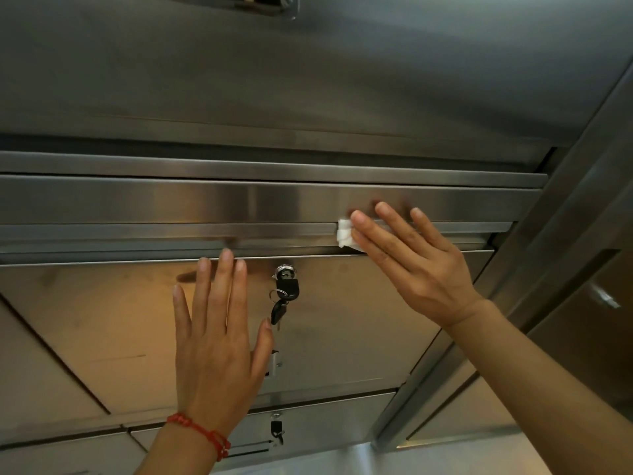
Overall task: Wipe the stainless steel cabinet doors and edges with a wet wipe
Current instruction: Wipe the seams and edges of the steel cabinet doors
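The right hand [407, 258], fingers straight and together, is pressing the wipe [345, 233] against the long horizontal door edge [171, 231], which is running leftward; the left hand [215, 341], fingers straight and slightly spread, is resting flat on the door [342, 320] below.

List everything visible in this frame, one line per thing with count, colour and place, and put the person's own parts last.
cabinet door: one, stainless steel with a warm reflection, centre, below the top rails
top rails: stacked horizontal strips, steel grey, across the middle above the door
wet wipe: one, white, folded, on the rail edge under the right fingers
keys in upper lock: one bunch, black heads, silver lock, hanging at the top centre of the door
keys in lower lock: one bunch, black, on the door below
side frame: one, steel grey, slanting down the right
bracelet: one, red cord, on the left wrist
left hand: one, fingers straight, flat on the door
right hand: one, fingers straight, pressing the wipe on the rail
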`<action>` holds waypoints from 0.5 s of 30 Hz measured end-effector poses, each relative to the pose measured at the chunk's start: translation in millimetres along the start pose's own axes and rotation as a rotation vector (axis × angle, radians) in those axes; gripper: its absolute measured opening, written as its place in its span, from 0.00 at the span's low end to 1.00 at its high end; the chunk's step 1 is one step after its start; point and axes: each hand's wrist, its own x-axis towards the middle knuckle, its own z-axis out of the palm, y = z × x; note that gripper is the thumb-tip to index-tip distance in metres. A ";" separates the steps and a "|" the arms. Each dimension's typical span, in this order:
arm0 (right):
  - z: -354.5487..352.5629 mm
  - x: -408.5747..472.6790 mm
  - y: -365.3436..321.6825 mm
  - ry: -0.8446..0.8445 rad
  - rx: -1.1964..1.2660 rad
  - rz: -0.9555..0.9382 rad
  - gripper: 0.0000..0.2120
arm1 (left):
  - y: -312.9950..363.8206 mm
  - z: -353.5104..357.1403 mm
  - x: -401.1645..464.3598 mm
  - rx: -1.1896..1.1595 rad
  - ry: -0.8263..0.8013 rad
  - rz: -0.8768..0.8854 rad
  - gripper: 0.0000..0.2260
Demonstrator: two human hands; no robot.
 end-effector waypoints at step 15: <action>8.4 -11.6 9.8 0.055 0.056 0.002 0.20 | 32.4 -8.5 -2.4 -0.031 0.027 0.019 0.26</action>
